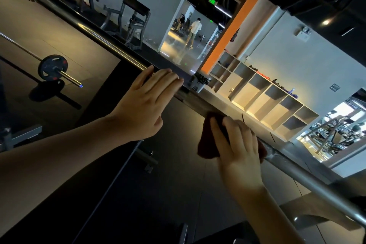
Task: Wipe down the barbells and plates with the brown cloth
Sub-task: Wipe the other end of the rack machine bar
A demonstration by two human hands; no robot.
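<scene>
Gym floor (pixel 55 33): dim.
barbell (pixel 309 181): heavy, stiff, slick; hold knurled shaft.
brown cloth (pixel 208 148): soft, right grip (pixel 239 150) clamped round it.
left grip (pixel 142 103): flat, unclenched.

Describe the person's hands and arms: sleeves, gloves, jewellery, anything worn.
Nothing worn shows on either arm. The left hand and right hand have no gloves, and no rings show on the fingers in view. The left forearm and right forearm carry no sleeve, watch or band up to the frame edge. No markings stand out in the dim light.
</scene>
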